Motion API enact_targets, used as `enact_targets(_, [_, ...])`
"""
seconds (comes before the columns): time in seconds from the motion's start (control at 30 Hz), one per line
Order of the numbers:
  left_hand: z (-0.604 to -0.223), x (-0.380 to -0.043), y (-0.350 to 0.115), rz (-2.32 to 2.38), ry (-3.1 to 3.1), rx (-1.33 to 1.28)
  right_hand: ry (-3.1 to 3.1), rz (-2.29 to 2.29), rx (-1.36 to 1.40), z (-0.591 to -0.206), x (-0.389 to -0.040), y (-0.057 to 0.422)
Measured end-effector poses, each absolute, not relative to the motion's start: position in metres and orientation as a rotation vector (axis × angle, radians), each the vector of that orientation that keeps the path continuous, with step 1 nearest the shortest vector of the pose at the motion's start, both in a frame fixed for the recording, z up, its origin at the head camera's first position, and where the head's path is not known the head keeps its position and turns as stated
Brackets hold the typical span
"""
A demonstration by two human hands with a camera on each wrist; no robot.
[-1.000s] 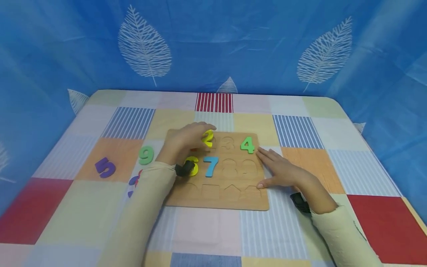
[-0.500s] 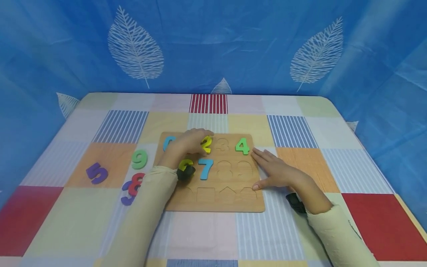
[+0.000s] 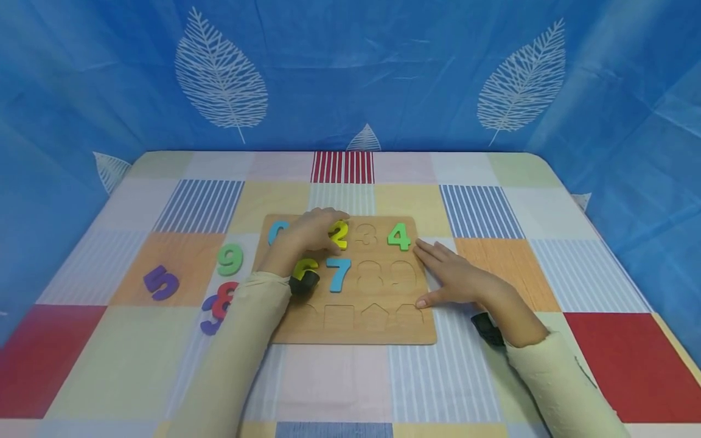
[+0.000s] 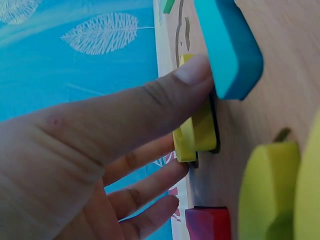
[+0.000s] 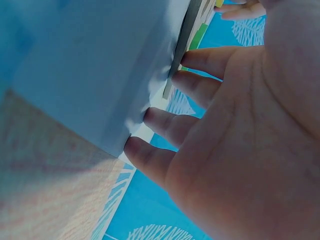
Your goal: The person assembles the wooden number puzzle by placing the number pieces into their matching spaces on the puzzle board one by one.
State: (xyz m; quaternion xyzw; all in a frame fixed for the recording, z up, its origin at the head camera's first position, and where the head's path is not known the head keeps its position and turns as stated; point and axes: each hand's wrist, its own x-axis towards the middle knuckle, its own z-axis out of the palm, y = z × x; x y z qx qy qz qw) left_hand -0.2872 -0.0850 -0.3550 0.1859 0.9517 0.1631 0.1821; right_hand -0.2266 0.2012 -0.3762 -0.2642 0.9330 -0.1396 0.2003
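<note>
A wooden number board (image 3: pixel 350 336) lies on the table. Over its top row, my left hand (image 3: pixel 309 231) holds a yellow number 2 (image 3: pixel 341 234) between thumb and fingers; in the left wrist view the thumb presses the near side of the 2 (image 4: pixel 204 127). A blue number 7 (image 3: pixel 338 275) and a yellow number 6 (image 3: pixel 305 266), partly covered by the wrist strap, sit in the row below. My right hand (image 3: pixel 457 277) rests with spread fingers at the board's right edge, beside a green number 4 (image 3: pixel 399 236).
Left of the board lie a purple 5 (image 3: pixel 161 283), a green 9 (image 3: pixel 230 260) and a red 8 (image 3: pixel 223 298) overlapping a purple piece (image 3: pixel 210 326). A blue piece (image 3: pixel 277 231) and a red piece (image 4: pixel 207 223) are partly hidden around my left hand. Several carved outlines show on the board.
The yellow 2 has shifted slightly right and down onto its outline, still in my left hand. The left forearm moved, showing more of the red 8 and blue piece. My right hand stays put.
</note>
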Motion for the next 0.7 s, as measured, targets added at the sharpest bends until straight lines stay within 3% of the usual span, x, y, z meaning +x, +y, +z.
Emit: enact_targets(0.7, [-0.343,-0.283,-0.094,0.481,2.708,0.492,2.613,-0.418,-0.764,-0.374,-0.225,0.199])
